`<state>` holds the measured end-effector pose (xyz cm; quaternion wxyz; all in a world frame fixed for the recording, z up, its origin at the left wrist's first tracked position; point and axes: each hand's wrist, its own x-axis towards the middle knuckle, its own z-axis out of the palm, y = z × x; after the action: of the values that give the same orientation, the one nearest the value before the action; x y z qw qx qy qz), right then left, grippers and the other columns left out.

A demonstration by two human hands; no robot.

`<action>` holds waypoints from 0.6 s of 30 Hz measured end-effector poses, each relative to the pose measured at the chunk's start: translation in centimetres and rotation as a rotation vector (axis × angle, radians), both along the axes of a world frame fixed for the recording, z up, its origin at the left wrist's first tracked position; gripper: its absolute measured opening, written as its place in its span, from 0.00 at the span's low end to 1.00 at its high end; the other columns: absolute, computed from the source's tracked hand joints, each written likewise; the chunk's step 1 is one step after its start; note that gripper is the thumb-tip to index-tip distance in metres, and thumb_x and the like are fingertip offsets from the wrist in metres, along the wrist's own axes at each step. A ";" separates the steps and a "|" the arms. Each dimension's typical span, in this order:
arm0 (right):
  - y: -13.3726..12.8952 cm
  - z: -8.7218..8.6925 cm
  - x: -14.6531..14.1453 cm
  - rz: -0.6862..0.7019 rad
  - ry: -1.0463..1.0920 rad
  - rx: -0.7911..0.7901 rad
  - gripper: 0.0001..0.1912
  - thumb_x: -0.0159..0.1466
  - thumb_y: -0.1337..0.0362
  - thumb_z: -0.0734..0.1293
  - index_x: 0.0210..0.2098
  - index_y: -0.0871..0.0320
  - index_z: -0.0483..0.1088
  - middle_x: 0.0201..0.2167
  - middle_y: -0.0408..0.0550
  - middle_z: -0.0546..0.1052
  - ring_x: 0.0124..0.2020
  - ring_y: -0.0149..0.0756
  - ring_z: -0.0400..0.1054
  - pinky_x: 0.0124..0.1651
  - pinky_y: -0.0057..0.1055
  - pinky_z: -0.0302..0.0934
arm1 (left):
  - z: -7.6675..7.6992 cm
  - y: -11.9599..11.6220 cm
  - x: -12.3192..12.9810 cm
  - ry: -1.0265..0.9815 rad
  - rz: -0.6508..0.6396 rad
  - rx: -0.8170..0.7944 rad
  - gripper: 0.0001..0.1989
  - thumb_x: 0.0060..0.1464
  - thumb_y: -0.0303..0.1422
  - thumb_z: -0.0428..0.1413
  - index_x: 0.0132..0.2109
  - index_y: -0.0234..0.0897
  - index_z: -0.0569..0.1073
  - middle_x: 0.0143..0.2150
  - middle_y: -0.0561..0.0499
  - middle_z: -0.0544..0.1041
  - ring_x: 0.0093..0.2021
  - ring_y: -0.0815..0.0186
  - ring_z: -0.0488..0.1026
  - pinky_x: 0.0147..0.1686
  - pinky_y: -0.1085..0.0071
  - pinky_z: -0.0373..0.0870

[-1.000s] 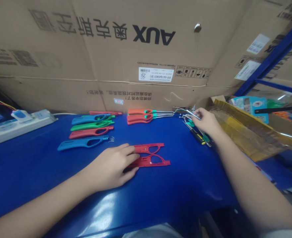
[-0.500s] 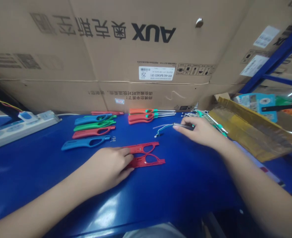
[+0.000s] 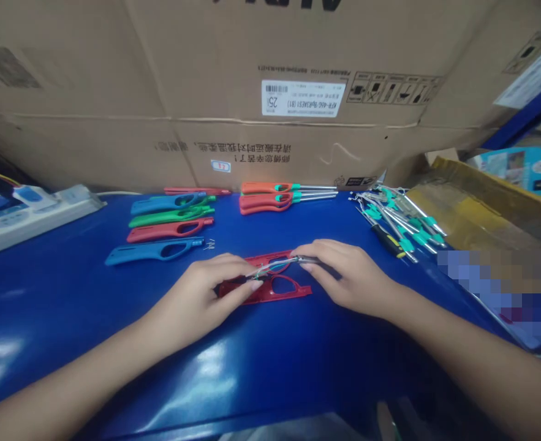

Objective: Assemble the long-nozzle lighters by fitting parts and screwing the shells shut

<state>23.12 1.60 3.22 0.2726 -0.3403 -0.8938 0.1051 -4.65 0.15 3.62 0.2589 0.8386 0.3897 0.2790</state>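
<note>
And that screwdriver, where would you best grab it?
Probably take the screwdriver by its thick black-and-yellow handle, from the near left: that's its nearer, chunkier end, the thin shaft points away, and metal tubes crowd its right.

The right hand [image 3: 355, 278] has swung leftward, bringing a wired piece [image 3: 301, 259] over the red handle halves [image 3: 270, 296]. The left hand [image 3: 210, 288] now pinches its wires [image 3: 277, 264].

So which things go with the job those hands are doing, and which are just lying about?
Part of the job:
- red handle halves
- wired part
- probably metal tubes and screwdriver

Probably just lying about:
- power strip
- cardboard
- taped box
</note>
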 end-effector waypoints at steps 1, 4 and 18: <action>0.0 -0.1 0.1 0.008 -0.017 0.010 0.13 0.73 0.66 0.60 0.55 0.54 0.69 0.46 0.48 0.80 0.46 0.36 0.74 0.48 0.33 0.67 | -0.2 -0.1 0.0 -0.011 -0.002 -0.001 0.09 0.66 0.36 0.56 0.47 0.42 0.81 0.42 0.51 0.82 0.41 0.66 0.78 0.42 0.74 0.74; 0.0 -0.1 0.1 0.030 -0.035 0.050 0.13 0.73 0.67 0.60 0.54 0.54 0.69 0.44 0.48 0.81 0.44 0.37 0.74 0.45 0.33 0.67 | -0.6 -0.5 0.2 -0.022 0.010 0.008 0.12 0.64 0.35 0.59 0.53 0.43 0.79 0.47 0.51 0.82 0.45 0.65 0.78 0.45 0.73 0.75; -1.3 0.1 -0.8 0.124 -0.057 0.025 0.07 0.72 0.68 0.62 0.48 0.56 0.70 0.41 0.46 0.80 0.38 0.32 0.74 0.38 0.28 0.64 | -0.9 -1.8 1.3 -0.139 0.011 0.128 0.14 0.61 0.31 0.62 0.53 0.41 0.78 0.48 0.50 0.82 0.49 0.64 0.77 0.50 0.68 0.74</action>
<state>22.30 0.28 3.27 0.2443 -0.2839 -0.9217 0.1008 -3.35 -1.66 2.73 0.2298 0.8299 0.3568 0.3622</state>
